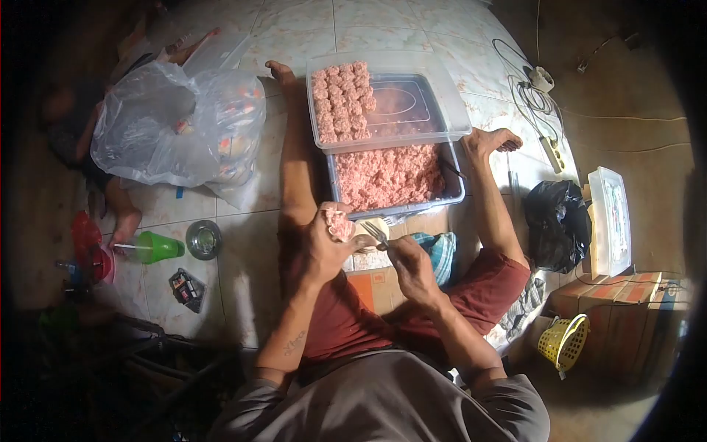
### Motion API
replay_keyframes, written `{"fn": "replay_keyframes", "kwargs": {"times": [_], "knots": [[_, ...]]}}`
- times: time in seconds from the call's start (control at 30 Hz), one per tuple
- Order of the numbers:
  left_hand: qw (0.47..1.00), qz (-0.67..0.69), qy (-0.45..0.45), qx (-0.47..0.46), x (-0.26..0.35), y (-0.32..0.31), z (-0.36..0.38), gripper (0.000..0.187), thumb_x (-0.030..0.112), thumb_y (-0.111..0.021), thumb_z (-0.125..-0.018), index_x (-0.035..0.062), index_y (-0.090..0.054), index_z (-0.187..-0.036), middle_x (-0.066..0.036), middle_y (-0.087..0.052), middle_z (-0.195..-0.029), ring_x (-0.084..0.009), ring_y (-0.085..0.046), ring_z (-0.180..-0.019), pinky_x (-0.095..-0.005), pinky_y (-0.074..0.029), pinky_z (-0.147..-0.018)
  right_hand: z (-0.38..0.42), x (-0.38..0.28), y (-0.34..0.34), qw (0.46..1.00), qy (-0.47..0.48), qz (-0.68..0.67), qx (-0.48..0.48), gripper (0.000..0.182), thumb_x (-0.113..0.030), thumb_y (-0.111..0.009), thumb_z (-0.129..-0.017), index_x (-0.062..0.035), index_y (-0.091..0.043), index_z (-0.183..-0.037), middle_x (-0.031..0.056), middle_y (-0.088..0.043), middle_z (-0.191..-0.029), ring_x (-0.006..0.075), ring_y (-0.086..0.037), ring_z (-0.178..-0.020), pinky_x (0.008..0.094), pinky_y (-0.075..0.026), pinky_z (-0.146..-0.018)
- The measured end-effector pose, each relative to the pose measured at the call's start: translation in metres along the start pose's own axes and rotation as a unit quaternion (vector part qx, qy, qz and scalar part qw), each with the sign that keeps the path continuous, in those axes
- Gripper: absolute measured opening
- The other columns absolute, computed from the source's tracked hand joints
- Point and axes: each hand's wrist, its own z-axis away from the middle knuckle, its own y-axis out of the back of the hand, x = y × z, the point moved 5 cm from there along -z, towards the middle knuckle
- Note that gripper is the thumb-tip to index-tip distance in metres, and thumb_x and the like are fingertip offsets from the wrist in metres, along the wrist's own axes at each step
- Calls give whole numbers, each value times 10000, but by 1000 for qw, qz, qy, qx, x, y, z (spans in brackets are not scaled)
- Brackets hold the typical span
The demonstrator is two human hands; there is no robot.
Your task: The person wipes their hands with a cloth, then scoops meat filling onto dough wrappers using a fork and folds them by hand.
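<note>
Beside the tub (455, 193) of wet, coarse pink mince (388, 177) lies a clear glossy plastic lid (412, 110). Nearer, a shiny metal fork (377, 234). Left, a crinkled translucent plastic bag (169, 125) on glossy tiles (243, 243).

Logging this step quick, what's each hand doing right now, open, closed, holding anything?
Left hand: fingers closed around a lump of minced meat.
Right hand: fingers closed on a fork, tines toward the meat.
</note>
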Motion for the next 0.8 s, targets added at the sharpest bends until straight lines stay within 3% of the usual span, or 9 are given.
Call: {"fn": "replay_keyframes", "kwargs": {"times": [0.2, 0.3, 0.37, 0.4, 0.5, 0.57, 0.7, 0.73, 0.8], "knots": [[976, 193, 105, 0, -11, 20, 9, 629, 81, -957, -686, 28, -570, -1179, -6, -588, -940, -68, -561, -776, -212, -484, -680, 26, 24, -27, 955, -148, -238, -98, 190, -128, -556, -1069, -25, -695, -1148, 11, -596, -940, 103, -534, -867, 265, -448, -783], [982, 184, -11, 42, -9, 21, 14, 568, 256, -938, -747, 26, -607, -1147, -19, -618, -907, -116, -605, -842, -247, -504, -633, 18, 13, -57, 941, -135, -291, -104, 178, -77, -570, -1048, -29, -694, -1165, 33, -623, -979, 140, -553, -848, 274, -446, -771], [998, 8, -59, -5, -35, 7, 26, 592, 351, -923, -762, 34, -603, -1146, -26, -629, -918, -127, -607, -859, -251, -511, -647, 8, -6, -65, 991, 57, -123, 12, 141, -3, -594, -1003, 63, -665, -1105, 62, -597, -912, 166, -560, -844, 325, -458, -726], [980, -175, -86, 35, -58, 11, 32, 600, 291, -913, -791, 35, -562, -1205, -5, -589, -913, -107, -565, -823, -224, -498, -695, 5, -7, -61, 999, 49, -15, -1, 136, 57, -612, -941, 71, -648, -1071, 150, -624, -931, 273, -610, -860, 371, -485, -729], [978, 119, -2, 174, -43, 31, 18, 607, 187, -890, -820, 28, -531, -1283, 0, -567, -930, -88, -547, -821, -228, -503, -739, -24, -28, -28, 989, 126, 73, 9, 135, 49, -600, -936, 36, -651, -1060, 184, -617, -906, 305, -601, -800, 376, -484, -709], [973, 126, 11, 194, -20, 55, 15, 639, 90, -880, -808, 8, -532, -1338, -33, -601, -988, -87, -579, -880, -242, -523, -782, -51, -44, 2, 993, -1, 110, 44, 138, 21, -573, -949, 3, -659, -1056, 168, -627, -867, 337, -623, -777, 407, -499, -706], [994, -34, 98, -25, -14, 68, 26, 429, 63, -893, -781, 0, -648, -1128, -18, -659, -949, -83, -612, -831, -240, -532, -763, -116, -5, 17, 892, 159, 422, 12, 109, -91, -551, -935, -19, -627, -907, 178, -665, -851, 393, -659, -739, 468, -523, -639], [977, 146, 148, -38, -13, 58, 31, 356, 60, -901, -771, 27, -649, -1021, 15, -640, -874, -72, -599, -780, -230, -526, -727, -128, 4, 15, 879, 94, 463, -63, 134, -94, -514, -924, -33, -633, -913, 186, -672, -919, 364, -698, -817, 475, -558, -707], [985, 101, 133, -32, -18, 57, 34, 339, 62, -899, -776, 41, -634, -987, 21, -624, -861, -65, -583, -767, -226, -519, -716, -147, 17, -1, 867, 66, 481, -112, 142, -107, -514, -922, -39, -636, -897, 184, -675, -923, 359, -700, -815, 472, -560, -709]]}}
